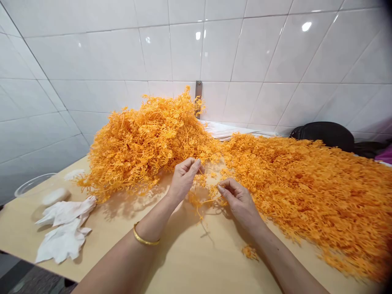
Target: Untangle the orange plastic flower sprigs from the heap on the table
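Two large masses of tangled orange branching strands lie on a light wood table: a tall heap at the back left and a wide, flatter spread on the right. My left hand pinches a few thin strands at the heap's front edge between thumb and fingertips. My right hand pinches a small orange tuft, which hangs loosely between both hands. A gold bangle circles my left wrist. A small loose clump lies near my right forearm.
Crumpled white tissue and a clear glass bowl sit at the table's left side. White tile walls rise behind, with a metal bracket. White sheets and a black bag lie beyond the strands.
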`<state>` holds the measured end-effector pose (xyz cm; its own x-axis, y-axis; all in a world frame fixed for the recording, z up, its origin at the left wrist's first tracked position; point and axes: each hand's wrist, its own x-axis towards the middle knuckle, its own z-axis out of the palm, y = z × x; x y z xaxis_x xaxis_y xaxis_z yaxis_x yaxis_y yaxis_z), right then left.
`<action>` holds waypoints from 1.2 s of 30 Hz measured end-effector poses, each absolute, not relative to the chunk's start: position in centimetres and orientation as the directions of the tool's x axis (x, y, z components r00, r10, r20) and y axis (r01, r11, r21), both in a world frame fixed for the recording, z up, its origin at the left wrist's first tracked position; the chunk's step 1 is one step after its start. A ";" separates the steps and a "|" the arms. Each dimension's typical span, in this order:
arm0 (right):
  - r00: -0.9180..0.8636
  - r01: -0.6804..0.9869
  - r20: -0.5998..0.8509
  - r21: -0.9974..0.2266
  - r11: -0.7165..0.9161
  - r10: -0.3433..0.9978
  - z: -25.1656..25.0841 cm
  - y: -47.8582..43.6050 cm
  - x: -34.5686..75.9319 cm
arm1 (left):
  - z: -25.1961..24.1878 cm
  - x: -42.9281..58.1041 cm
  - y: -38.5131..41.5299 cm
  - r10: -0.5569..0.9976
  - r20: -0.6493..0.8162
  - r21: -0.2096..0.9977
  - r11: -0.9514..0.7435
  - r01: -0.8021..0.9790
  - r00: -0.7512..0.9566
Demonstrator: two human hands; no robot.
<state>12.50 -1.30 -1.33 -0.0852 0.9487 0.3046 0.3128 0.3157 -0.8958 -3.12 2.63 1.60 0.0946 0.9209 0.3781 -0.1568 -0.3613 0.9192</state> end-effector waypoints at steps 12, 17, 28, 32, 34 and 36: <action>0.168 0.236 0.437 -0.888 0.394 0.884 -1.1 -0.8 13.3 | 2.0 -2.7 0.7 0.902 0.391 0.898 -0.417 0.137 0.183; 0.218 0.155 0.353 -0.933 0.324 0.910 -1.4 -0.5 13.7 | 2.6 -2.1 -0.5 0.706 0.534 0.650 -0.695 0.307 0.465; 0.163 0.072 0.331 -0.943 0.324 0.929 -0.7 -0.6 13.7 | 1.2 -0.9 1.8 0.884 0.371 0.907 -0.411 0.091 0.285; -0.074 0.163 0.327 -0.928 0.335 0.942 -0.4 -0.9 13.7 | 0.7 -1.3 2.3 0.969 0.165 0.986 -0.158 -0.051 0.184; -0.202 0.248 0.292 -0.908 0.338 0.935 -0.4 -1.1 13.4 | 0.4 -1.5 2.5 0.978 0.138 0.990 -0.129 -0.063 0.155; -0.271 0.328 0.280 -0.873 0.362 0.921 -0.5 -1.3 13.0 | 0.1 -1.7 2.7 0.982 0.140 0.989 -0.134 -0.059 0.124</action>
